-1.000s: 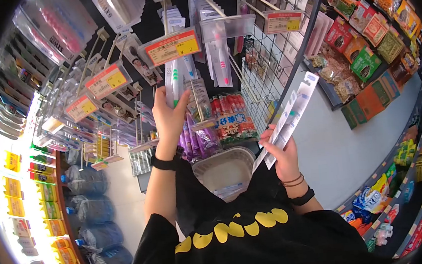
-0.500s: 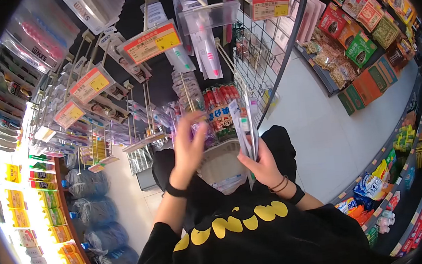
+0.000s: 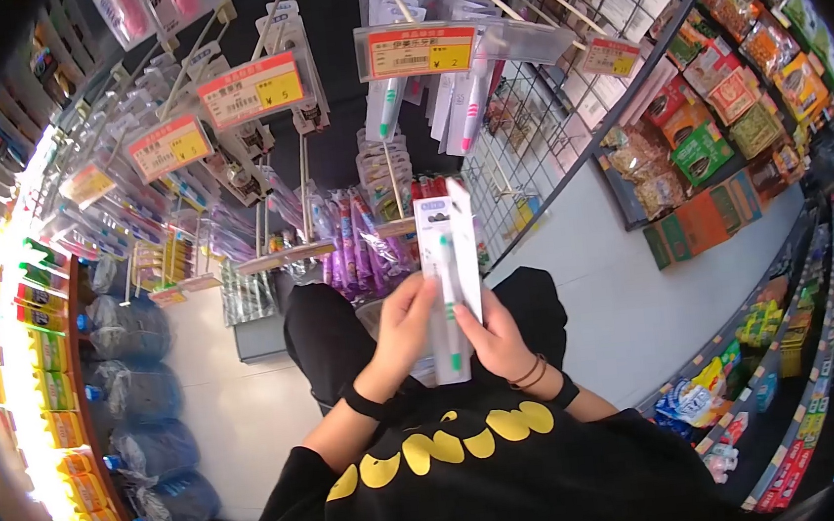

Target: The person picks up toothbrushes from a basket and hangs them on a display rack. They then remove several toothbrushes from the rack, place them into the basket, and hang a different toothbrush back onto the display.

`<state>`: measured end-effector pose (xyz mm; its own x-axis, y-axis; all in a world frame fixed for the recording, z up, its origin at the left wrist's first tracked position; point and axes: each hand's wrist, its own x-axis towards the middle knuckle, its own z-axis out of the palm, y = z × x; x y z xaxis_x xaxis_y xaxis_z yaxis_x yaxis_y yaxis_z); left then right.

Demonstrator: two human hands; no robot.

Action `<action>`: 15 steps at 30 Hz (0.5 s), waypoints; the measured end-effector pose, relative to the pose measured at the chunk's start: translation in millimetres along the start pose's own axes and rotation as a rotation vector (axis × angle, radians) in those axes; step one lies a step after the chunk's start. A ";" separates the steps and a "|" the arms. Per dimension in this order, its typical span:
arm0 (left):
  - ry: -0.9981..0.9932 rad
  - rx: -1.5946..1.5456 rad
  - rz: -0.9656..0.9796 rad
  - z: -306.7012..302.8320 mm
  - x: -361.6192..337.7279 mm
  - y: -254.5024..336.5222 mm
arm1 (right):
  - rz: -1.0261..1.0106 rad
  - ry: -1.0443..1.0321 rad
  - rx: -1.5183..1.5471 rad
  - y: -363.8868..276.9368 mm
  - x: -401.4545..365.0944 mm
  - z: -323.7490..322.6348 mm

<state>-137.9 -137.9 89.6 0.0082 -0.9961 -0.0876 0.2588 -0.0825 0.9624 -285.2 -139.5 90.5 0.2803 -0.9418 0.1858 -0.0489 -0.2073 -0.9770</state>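
Observation:
In front of my chest is a packaged toothbrush (image 3: 444, 293), upright, with a green and white handle behind clear plastic. My left hand (image 3: 403, 323) is closed on its left edge. My right hand (image 3: 495, 338) grips the pack's right side, thumb across the front. Another flat white pack (image 3: 465, 246) stands at an angle against it, also held by the right hand; its front is turned away from me. Ahead, more toothbrush packs (image 3: 468, 107) hang from hooks behind a price tag (image 3: 419, 54).
A wire grid (image 3: 535, 131) rises to the right of the hooks. Purple packets (image 3: 362, 250) hang low in front of my knees. Large water bottles (image 3: 145, 383) line the left, beside a lit shelf (image 3: 64, 420). Snack bags (image 3: 705, 151) and stocked shelves (image 3: 748, 410) stand on the right.
My left hand has come down and right onto the toothbrush pack, which has turned to face me. My view has shifted, and the hanging racks appear further right.

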 end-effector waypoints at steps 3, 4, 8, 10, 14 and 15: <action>0.042 -0.141 0.054 -7.3 11.4 9.8 | 0.089 0.024 0.047 -8.4 3.0 4.4; 0.047 -0.155 0.114 -9.7 17.9 14.4 | 0.112 0.051 0.206 -7.3 4.6 5.6; 0.042 -0.242 0.137 -11.9 44.3 58.1 | 0.154 0.076 0.281 -10.9 9.7 -6.0; -0.007 -0.234 0.228 -15.2 62.6 66.6 | 0.190 0.083 0.313 -12.6 10.5 -12.8; -0.056 -0.184 0.296 -11.6 85.1 83.4 | 0.192 0.066 0.281 -10.8 7.0 -20.4; -0.052 -0.191 0.303 -9.4 88.2 87.0 | 0.194 0.071 0.285 -11.2 6.2 -20.7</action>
<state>-105.6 -232.7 163.2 0.0644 -0.9750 0.2126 0.4279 0.2194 0.8768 -302.7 -148.5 104.7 0.2239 -0.9746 -0.0089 0.1773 0.0497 -0.9829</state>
